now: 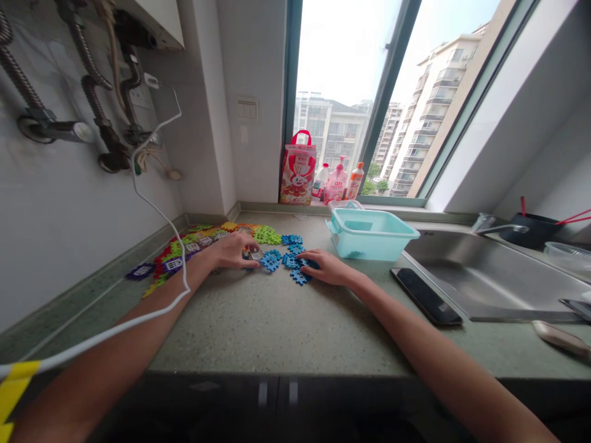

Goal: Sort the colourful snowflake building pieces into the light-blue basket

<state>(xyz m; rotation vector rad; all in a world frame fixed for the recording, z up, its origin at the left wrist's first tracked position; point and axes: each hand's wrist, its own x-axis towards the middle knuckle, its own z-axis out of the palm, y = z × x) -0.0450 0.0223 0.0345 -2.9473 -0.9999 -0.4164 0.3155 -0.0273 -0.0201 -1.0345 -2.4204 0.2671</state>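
My left hand hovers low over the counter, thumb and fingers curved and apart. A greyish piece shows partly behind its fingers. Just right of the thumb lies a small cluster of blue interlocking plastic pieces. My right hand has its thumb and fingers closed around a blue interlocking piece at the edge of a second blue group; the fingers partly hide it. More blue pieces lie behind. Left of and beyond my left hand spread green pieces, purple pieces and other colours.
A turquoise plastic tub stands right of the pieces. Beyond my right forearm are a black phone and a steel sink. A white cable hangs across my left arm. Bottles and a red bag line the windowsill.
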